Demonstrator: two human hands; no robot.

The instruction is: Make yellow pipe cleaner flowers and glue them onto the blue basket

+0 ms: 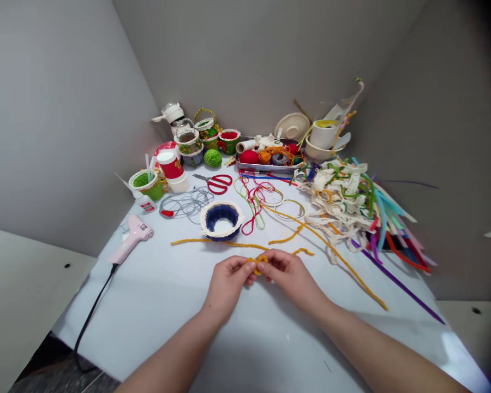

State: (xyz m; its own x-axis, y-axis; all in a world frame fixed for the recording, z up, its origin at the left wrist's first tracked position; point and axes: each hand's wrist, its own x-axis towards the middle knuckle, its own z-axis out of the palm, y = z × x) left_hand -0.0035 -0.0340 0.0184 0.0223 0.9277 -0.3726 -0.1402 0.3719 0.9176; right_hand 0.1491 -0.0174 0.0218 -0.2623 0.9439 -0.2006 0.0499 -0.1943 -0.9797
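Between both hands is a fuzzy yellow pipe cleaner (257, 266), bent into small loops. My left hand (229, 278) pinches its left side between thumb and fingers. On the right side, my right hand (288, 273) pinches it the same way. Just beyond the hands, a long yellow strand (245, 245) runs across the table, passing in front of a dark blue bowl (222, 236) with a white lace rim. Another long yellow strand (343, 256) slants down to the right, near a short yellow piece (285, 236).
A pink glue gun (131, 239) with a black cord lies left. Red-handled scissors (217, 183), grey cord (188, 202) and a glue bottle (144, 202) are farther back. Right lies a heap of lace and coloured strips (343, 191). A tray (270, 167) of yarn stands behind.
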